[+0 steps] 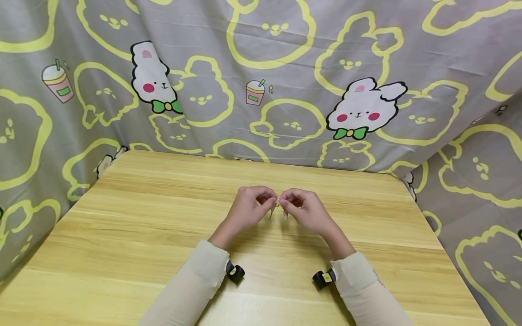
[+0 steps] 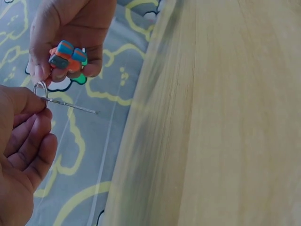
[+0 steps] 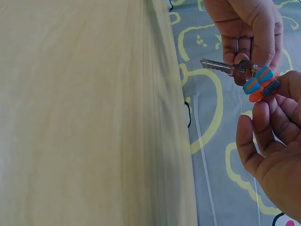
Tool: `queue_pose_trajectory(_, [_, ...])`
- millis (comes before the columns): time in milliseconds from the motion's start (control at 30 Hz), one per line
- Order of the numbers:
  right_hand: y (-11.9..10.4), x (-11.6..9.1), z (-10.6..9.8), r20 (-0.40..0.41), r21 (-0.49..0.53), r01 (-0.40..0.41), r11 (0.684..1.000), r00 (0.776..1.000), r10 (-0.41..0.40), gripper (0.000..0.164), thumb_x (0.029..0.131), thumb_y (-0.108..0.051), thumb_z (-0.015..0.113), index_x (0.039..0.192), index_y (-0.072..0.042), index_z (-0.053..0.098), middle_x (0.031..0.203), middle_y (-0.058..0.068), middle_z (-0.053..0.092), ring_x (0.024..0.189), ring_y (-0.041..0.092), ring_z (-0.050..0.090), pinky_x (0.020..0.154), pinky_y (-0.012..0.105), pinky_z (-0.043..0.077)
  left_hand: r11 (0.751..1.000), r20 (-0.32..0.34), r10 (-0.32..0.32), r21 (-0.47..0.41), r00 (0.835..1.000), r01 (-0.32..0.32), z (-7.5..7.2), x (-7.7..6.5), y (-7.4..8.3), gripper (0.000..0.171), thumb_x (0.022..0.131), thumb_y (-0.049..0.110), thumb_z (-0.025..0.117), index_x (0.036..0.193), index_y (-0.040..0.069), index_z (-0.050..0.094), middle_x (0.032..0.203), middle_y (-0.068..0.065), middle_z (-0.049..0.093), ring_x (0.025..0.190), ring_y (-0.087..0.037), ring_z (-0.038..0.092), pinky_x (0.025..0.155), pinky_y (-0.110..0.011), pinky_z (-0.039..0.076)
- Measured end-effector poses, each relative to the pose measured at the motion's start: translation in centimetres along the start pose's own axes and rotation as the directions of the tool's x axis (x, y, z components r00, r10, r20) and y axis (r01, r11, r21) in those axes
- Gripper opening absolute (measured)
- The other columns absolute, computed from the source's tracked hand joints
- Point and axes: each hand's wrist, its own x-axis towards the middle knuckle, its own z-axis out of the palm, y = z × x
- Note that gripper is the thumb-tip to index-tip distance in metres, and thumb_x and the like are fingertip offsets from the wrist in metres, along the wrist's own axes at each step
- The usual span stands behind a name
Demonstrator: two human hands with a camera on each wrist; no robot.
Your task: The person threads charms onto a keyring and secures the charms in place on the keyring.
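Observation:
Both hands meet over the table, fingertips close together. My left hand pinches a metal key ring between thumb and forefinger. From the ring a silver key hangs, its blade pointing away from the left fingertips. My right hand pinches at the other side of the ring with thumb and forefinger. An orange, blue and grey charm dangles just below the right fingertips. In the right wrist view the charm overlaps the right thumb and forefinger tips and hides their grip.
The wood-grain table spreads under both hands. A grey curtain with yellow outlines and rabbit prints surrounds its back and sides. Black wrist cameras sit on both sleeves.

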Motion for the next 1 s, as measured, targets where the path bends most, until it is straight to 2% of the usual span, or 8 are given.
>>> queue_pose_trajectory(200, [0.16, 0.02, 0.12, 0.001, -0.018, 0.005, 1.000, 1.000, -0.005, 0.015, 0.104, -0.014, 0.063, 0.105, -0.001, 0.070, 0.080, 0.002, 0.067, 0.073, 0.044, 0.064, 0.058, 0.028, 0.046, 0.999, -0.020, -0.034, 0.007, 0.999, 0.034, 0.04, -0.02, -0.08, 0.009, 0.097, 0.007, 0.070, 0.092, 0.006, 0.077, 0.079, 0.003, 0.074, 0.067, -0.005, 0.064, 0.063, -0.025, 0.056])
queue_pose_trajectory(433, [0.31, 0.10, 0.24, -0.013, -0.025, 0.007, 1.000, 1.000, -0.008, 0.013, 0.104, -0.015, 0.063, 0.105, -0.004, 0.070, 0.079, 0.002, 0.067, 0.073, 0.042, 0.065, 0.060, 0.028, 0.048, 0.999, -0.035, -0.044, 0.008, 0.998, 0.045, 0.07, -0.01, -0.18, 0.009, 0.096, 0.006, 0.069, 0.090, 0.007, 0.076, 0.076, 0.004, 0.072, 0.066, -0.004, 0.063, 0.062, -0.025, 0.056])
queue_pose_trajectory(600, [0.34, 0.12, 0.28, -0.016, -0.030, -0.001, 1.000, 1.000, 0.000, 0.013, 0.103, -0.013, 0.064, 0.105, -0.001, 0.070, 0.081, 0.002, 0.068, 0.073, 0.042, 0.066, 0.060, 0.028, 0.049, 0.997, -0.045, -0.075, 0.005, 0.996, 0.075, 0.05, -0.05, -0.13, 0.008, 0.096, 0.005, 0.069, 0.092, 0.003, 0.076, 0.075, 0.004, 0.071, 0.065, -0.006, 0.062, 0.061, -0.026, 0.056])
queue_pose_trajectory(800, [0.50, 0.10, 0.34, -0.009, -0.054, -0.014, 0.998, 1.000, 0.014, 0.012, 0.103, -0.013, 0.065, 0.104, -0.002, 0.070, 0.079, 0.000, 0.068, 0.072, 0.038, 0.067, 0.060, 0.029, 0.050, 0.988, -0.038, -0.155, -0.007, 0.987, 0.155, -0.04, 0.01, 0.10, 0.007, 0.095, 0.006, 0.070, 0.090, 0.005, 0.075, 0.075, 0.004, 0.069, 0.066, -0.008, 0.062, 0.061, -0.027, 0.055])
queue_pose_trajectory(1000, [0.81, 0.13, 0.30, 0.057, -0.093, -0.037, 0.995, 0.997, 0.043, 0.015, 0.103, -0.013, 0.064, 0.105, 0.000, 0.071, 0.082, 0.003, 0.070, 0.073, 0.030, 0.069, 0.064, 0.029, 0.052, 0.962, 0.029, -0.271, -0.034, 0.962, 0.272, -0.24, -0.01, 0.16, 0.007, 0.094, 0.008, 0.072, 0.088, 0.009, 0.074, 0.077, 0.003, 0.069, 0.070, -0.012, 0.063, 0.064, -0.027, 0.054])
